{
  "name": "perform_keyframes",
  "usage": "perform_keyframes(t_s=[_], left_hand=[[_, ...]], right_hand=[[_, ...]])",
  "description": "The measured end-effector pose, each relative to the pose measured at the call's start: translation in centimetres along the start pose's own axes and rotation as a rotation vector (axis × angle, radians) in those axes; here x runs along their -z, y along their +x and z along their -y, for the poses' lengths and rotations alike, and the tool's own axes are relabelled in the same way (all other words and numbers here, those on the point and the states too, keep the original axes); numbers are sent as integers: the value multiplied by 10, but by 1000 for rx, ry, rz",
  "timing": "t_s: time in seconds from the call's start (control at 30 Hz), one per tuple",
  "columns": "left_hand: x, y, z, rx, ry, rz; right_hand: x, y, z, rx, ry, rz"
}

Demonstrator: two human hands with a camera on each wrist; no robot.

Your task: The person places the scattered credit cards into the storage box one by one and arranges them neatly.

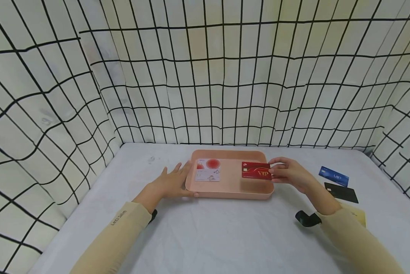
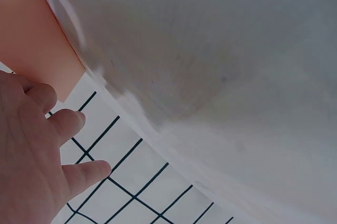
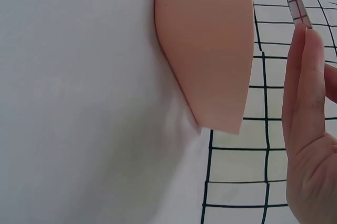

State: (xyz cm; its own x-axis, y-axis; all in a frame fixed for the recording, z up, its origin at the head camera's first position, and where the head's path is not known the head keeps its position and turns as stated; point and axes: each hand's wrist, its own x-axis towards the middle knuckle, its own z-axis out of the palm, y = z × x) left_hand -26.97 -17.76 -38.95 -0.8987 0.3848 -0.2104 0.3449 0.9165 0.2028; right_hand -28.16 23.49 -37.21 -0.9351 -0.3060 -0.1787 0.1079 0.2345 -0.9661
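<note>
A shallow pink tray [image 1: 230, 190] stands on the white table, with a white card [image 1: 207, 174] with red circles lying in its left part. My left hand [image 1: 172, 183] touches the tray's left side, fingers spread; in the left wrist view the left hand [image 2: 31, 150] is beside the tray wall [image 2: 37, 40]. Over the tray's right part, my right hand [image 1: 288, 173] pinches a red VIP card [image 1: 254, 170] by its right end. From the right wrist, the card [image 3: 298, 3] shows nearly edge-on at the fingertips, above the tray wall [image 3: 205, 50].
Right of the tray, a blue card [image 1: 333, 176], a black card [image 1: 342, 192] and a yellow card [image 1: 357, 214] lie on the table [image 1: 225, 236]. The right forearm partly covers the yellow one. White walls with a black grid [image 1: 222, 76] enclose the back and sides.
</note>
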Motion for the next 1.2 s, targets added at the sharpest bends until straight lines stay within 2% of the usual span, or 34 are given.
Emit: perform_keyframes(t_s=[0.47,0.83,1.2], left_hand=[[1,-1,-1,6,5,2],[1,0,-1,6,7,6],[0,0,-1,6,6,4]], right_hand=[[-27,21,5,-25,15,13],[-47,32,8,-9,41,28],[-65,42,4,-13,54,58]])
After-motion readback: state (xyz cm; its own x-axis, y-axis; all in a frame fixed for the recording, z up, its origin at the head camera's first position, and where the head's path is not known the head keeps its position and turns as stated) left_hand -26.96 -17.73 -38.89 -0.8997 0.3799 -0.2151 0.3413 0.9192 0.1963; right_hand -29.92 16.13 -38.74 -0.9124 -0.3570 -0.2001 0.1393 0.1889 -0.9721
